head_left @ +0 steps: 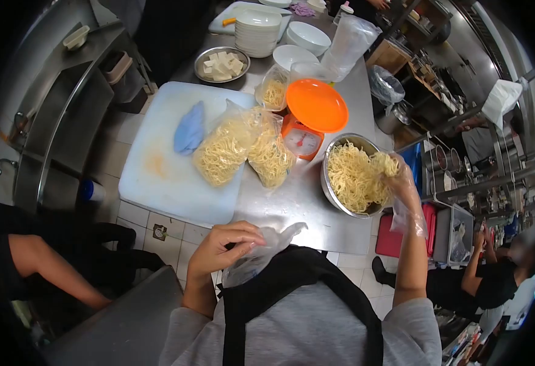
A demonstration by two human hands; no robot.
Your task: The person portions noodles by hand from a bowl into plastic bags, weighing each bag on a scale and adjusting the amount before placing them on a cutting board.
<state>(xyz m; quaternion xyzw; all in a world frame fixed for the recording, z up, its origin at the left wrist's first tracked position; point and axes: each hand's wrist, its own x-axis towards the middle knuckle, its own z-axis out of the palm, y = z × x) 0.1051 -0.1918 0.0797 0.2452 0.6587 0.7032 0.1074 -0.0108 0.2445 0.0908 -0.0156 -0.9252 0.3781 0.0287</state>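
Observation:
My left hand (231,244) pinches a clear plastic bag (267,247) close to my chest. My right hand (401,183), in a clear plastic glove, is closed around a clump of noodles (384,165) at the right rim of a steel bowl (326,186). More pale yellow noodles (353,174) fill that bowl. To its left stands an orange kitchen scale (302,141) with a round orange plate (317,105) on top. Two bags of noodles (221,152) (271,155) lie left of the scale, and a smaller noodle bag (273,93) sits behind them.
A white cutting board (157,134) carries a blue cloth or glove (190,129). Behind it are a bowl of white cubes (221,64) and stacked white bowls (257,33). One person's arm (54,271) is at left; another person (487,274) stands at right.

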